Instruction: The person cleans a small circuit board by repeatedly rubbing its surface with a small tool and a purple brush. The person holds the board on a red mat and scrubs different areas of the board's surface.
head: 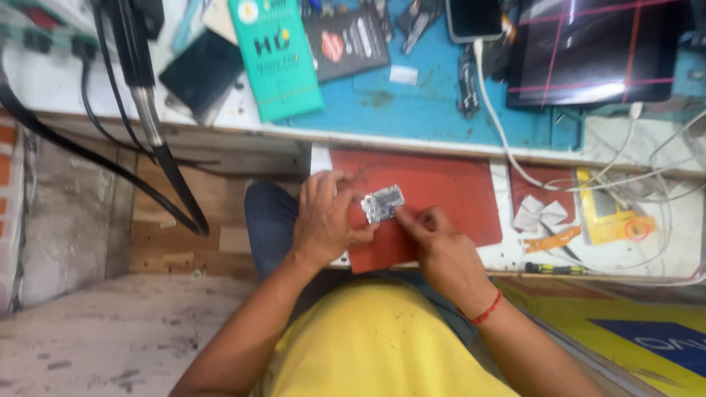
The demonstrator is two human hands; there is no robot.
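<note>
Head view | left hand (323,220) pinches silvery metal plate (383,204) steady (edge grip) | right hand (434,239) fingertips press its corner | over red mat (441,191).

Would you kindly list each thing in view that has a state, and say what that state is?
Small silvery metal part: held up between both hands over the red mat.
Left hand: grip closed on the part's left end.
Right hand: fingertip pressed on the part's right edge.
Tablet: screen cracked, dark.
Phone: screen dark.
White cable: loose across the bench.
</note>
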